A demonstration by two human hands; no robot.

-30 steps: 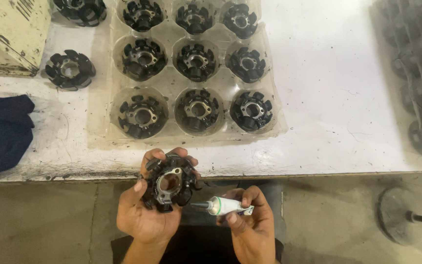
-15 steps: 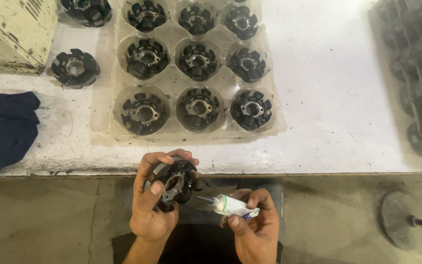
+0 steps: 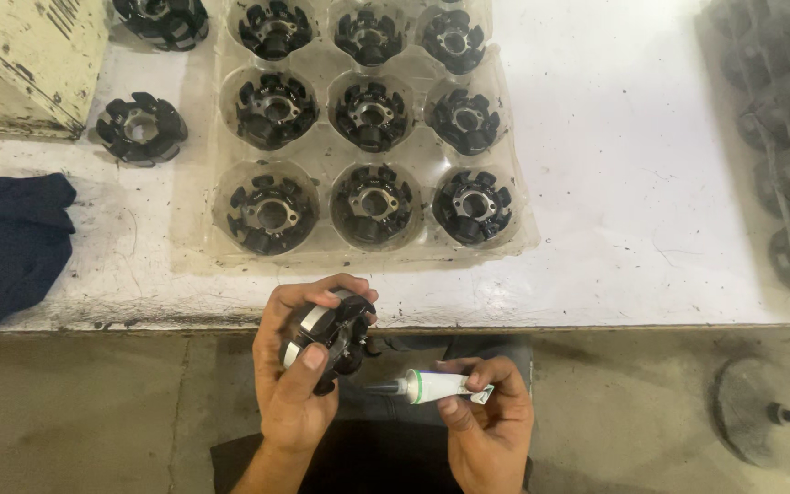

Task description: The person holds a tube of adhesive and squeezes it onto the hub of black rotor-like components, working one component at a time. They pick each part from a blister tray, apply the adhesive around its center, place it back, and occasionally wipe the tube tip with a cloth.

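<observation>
Holding one stator (image 3: pixel 329 334), one tube (image 3: pixel 433 386); nine trayed.

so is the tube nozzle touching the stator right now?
No: the tube in the right hand points its nozzle toward the stator held in the left hand, but a gap shows between them.
</observation>
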